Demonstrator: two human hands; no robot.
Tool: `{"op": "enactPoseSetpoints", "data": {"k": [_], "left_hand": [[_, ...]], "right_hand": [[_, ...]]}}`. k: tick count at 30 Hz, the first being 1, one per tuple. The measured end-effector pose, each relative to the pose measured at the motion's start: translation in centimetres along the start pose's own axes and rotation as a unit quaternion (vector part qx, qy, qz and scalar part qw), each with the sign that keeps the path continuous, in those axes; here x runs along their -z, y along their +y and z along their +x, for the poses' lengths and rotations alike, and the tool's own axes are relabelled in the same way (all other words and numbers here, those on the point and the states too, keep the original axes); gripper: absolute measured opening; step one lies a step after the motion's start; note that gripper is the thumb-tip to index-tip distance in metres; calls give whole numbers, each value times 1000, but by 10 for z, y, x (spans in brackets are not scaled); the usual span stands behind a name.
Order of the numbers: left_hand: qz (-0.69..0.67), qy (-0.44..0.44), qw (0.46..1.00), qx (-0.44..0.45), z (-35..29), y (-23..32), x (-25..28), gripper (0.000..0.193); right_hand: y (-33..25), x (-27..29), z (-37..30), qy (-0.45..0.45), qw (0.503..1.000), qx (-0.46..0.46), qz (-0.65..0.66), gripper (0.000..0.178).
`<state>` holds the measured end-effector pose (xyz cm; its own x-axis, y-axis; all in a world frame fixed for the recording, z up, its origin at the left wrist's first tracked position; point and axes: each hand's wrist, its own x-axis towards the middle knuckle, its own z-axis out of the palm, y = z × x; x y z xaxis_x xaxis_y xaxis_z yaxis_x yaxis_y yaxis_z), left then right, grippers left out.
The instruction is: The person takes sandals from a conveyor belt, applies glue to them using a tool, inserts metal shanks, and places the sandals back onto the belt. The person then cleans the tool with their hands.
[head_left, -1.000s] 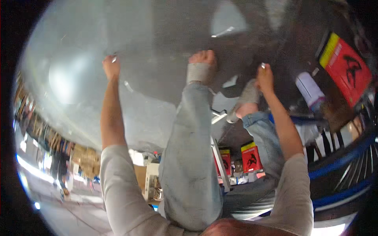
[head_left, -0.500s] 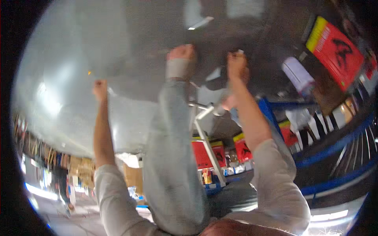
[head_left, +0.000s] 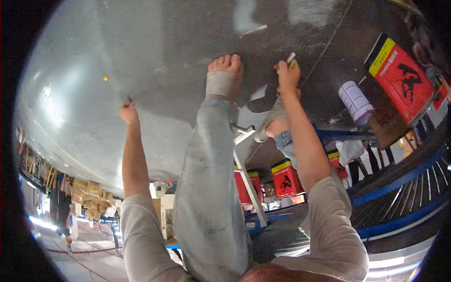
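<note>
My left hand (head_left: 128, 113) is held out over the grey floor, its fingers pinched together. A small dark shape shows at the fingertips, too unclear to name. My right hand (head_left: 289, 77) is closed around a slim, pale stick-like piece (head_left: 291, 57) that juts out past the fingers. Between the two hands is my foot (head_left: 225, 66), its toes bare and a beige wrap around the rest. Below my right hand, partly hidden by the forearm, is my other leg with rolled blue denim (head_left: 284, 139).
On the right stand a red rectangular tin (head_left: 406, 87) with a yellow band and a white cylindrical can (head_left: 355, 101). A pale strip (head_left: 254, 31) and a small yellow bit (head_left: 105, 78) lie on the floor. A whitish metal frame (head_left: 249, 183) and more red tins (head_left: 285, 181) are near my legs.
The view has shifted slightly and is sharper. Both hands appear a little further right, still closed. The pale piece in my right hand shows more clearly.
</note>
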<state>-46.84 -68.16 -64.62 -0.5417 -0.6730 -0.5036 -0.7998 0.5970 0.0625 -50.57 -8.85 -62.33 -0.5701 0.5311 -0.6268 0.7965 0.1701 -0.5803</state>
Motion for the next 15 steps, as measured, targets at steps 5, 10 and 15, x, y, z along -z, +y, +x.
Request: {"op": "enactPoseSetpoints", "data": {"k": [5, 10, 15], "left_hand": [[90, -27, 995, -33, 2, 7, 11, 25], [98, -126, 983, -89, -36, 29, 0, 28], [-54, -333, 922, -191, -129, 65, -21, 9]], "right_hand": [[-89, -26, 13, -83, 948, 216, -220, 27], [-118, -41, 40, -166, 755, 433, -463, 25], [-102, -48, 62, -147, 680, 502, -514, 22]]}}
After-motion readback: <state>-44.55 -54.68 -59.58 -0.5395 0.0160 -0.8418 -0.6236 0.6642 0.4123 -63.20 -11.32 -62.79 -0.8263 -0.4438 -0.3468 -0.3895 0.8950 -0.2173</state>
